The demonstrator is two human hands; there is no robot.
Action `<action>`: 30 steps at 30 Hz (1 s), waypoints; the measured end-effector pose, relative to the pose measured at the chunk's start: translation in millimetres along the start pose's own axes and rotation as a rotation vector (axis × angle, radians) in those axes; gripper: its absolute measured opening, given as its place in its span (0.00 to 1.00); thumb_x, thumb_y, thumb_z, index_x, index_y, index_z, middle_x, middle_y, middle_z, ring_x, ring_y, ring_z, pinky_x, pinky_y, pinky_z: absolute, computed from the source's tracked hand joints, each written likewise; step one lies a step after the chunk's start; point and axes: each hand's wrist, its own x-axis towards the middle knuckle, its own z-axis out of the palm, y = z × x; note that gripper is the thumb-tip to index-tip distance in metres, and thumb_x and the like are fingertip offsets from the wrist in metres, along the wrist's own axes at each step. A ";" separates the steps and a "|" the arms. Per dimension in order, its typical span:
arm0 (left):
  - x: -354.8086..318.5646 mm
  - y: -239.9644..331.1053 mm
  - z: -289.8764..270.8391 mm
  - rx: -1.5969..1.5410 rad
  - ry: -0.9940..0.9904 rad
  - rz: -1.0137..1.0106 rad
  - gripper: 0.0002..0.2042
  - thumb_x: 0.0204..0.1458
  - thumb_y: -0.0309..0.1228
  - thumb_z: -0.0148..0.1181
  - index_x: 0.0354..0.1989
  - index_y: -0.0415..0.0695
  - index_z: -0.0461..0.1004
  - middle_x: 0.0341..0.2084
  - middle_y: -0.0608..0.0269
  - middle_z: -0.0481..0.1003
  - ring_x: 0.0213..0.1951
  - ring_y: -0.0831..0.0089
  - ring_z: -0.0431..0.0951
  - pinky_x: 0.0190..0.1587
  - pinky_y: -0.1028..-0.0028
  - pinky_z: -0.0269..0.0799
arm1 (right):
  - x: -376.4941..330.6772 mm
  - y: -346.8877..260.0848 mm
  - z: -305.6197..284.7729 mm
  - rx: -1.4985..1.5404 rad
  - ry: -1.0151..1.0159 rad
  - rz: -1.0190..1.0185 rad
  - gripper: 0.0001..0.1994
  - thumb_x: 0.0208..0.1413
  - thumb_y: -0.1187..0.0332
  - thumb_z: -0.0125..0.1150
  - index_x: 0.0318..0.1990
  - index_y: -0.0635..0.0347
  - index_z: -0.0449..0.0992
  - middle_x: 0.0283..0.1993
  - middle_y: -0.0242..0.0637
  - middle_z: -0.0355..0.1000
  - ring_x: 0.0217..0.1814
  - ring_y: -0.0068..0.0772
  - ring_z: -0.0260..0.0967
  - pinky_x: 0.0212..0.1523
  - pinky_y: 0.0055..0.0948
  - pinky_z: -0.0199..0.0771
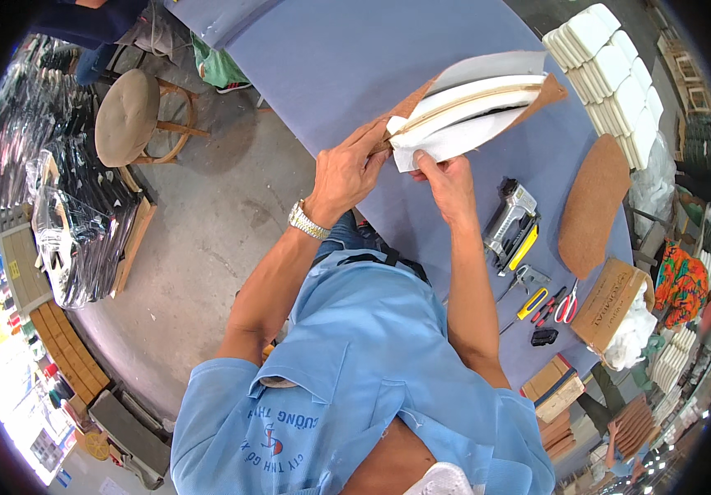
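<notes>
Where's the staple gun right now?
In the head view, the staple gun lies on the blue-grey table, right of the right hand, between it and the brown curved panel.

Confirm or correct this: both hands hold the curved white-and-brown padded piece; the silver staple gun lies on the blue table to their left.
Wrong side: the head view shows the silver staple gun on the blue table right of the right hand. The rest stands.

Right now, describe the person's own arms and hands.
The left hand is ungloved, with a silvery metal-link watch at the wrist. The right hand is ungloved, its wrist without a watch. The sleeves are light blue and short.
</notes>
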 end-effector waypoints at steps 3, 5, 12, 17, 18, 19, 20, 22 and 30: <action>-1.8 0.4 3.5 -0.001 0.060 -0.023 0.23 0.55 0.28 0.66 0.61 0.47 0.76 0.54 0.55 0.81 0.41 0.58 0.86 0.39 0.65 0.82 | 2.8 3.7 -1.0 -0.020 -0.027 -0.036 0.14 0.64 0.68 0.63 0.51 0.70 0.80 0.42 0.38 0.82 0.37 0.25 0.77 0.38 0.26 0.77; -8.0 -4.7 7.7 -0.048 0.073 -0.096 0.24 0.55 0.31 0.69 0.61 0.44 0.76 0.55 0.54 0.80 0.43 0.57 0.85 0.42 0.64 0.82 | 8.1 16.2 -1.0 -0.071 -0.046 -0.054 0.14 0.64 0.69 0.63 0.52 0.70 0.79 0.44 0.39 0.81 0.39 0.25 0.77 0.41 0.27 0.78; -27.6 -26.1 8.6 -0.050 0.089 -0.140 0.34 0.49 0.37 0.78 0.63 0.36 0.73 0.59 0.45 0.78 0.57 0.55 0.81 0.58 0.63 0.78 | 13.2 37.7 -0.1 -0.136 -0.098 -0.051 0.16 0.65 0.72 0.63 0.58 0.71 0.77 0.54 0.41 0.79 0.55 0.29 0.75 0.58 0.33 0.74; -22.9 -24.7 -1.2 -0.064 -0.017 -0.114 0.33 0.51 0.37 0.76 0.63 0.36 0.73 0.59 0.44 0.77 0.57 0.50 0.80 0.59 0.60 0.78 | 15.3 41.7 -12.1 0.249 0.035 0.136 0.28 0.64 0.65 0.67 0.67 0.70 0.68 0.65 0.43 0.72 0.62 0.33 0.72 0.64 0.33 0.71; -22.3 -24.1 -0.9 -0.035 -0.017 -0.080 0.32 0.51 0.38 0.75 0.63 0.36 0.72 0.58 0.43 0.77 0.56 0.49 0.81 0.57 0.60 0.79 | 16.0 36.9 -14.2 0.406 0.111 0.202 0.30 0.64 0.63 0.68 0.69 0.69 0.66 0.66 0.44 0.71 0.63 0.34 0.72 0.64 0.34 0.71; -21.7 -23.3 0.4 -0.010 -0.019 -0.046 0.32 0.52 0.38 0.74 0.63 0.35 0.72 0.58 0.42 0.77 0.54 0.49 0.81 0.55 0.60 0.80 | 16.5 22.3 -19.2 0.453 0.054 0.245 0.37 0.64 0.55 0.69 0.72 0.70 0.62 0.69 0.48 0.68 0.68 0.38 0.68 0.68 0.36 0.68; -22.0 -21.2 0.9 0.020 -0.018 -0.030 0.32 0.52 0.37 0.74 0.63 0.34 0.72 0.58 0.42 0.77 0.53 0.49 0.82 0.54 0.60 0.80 | 18.0 14.8 -16.6 0.308 0.060 0.210 0.38 0.64 0.53 0.68 0.71 0.72 0.62 0.70 0.49 0.67 0.69 0.40 0.67 0.69 0.36 0.67; -22.0 -15.3 1.6 0.080 -0.023 0.008 0.31 0.52 0.35 0.73 0.63 0.33 0.71 0.57 0.40 0.76 0.51 0.49 0.82 0.53 0.59 0.80 | 18.6 2.8 -7.7 0.024 0.076 0.134 0.39 0.64 0.50 0.67 0.70 0.76 0.64 0.71 0.50 0.65 0.71 0.42 0.65 0.70 0.36 0.64; 7.3 -3.7 -20.3 0.050 -0.223 -0.015 0.28 0.55 0.27 0.68 0.66 0.40 0.70 0.64 0.51 0.73 0.47 0.50 0.84 0.44 0.60 0.84 | 30.0 -10.9 -1.3 -0.282 0.018 0.086 0.35 0.62 0.49 0.69 0.63 0.73 0.74 0.63 0.54 0.73 0.66 0.43 0.71 0.66 0.36 0.69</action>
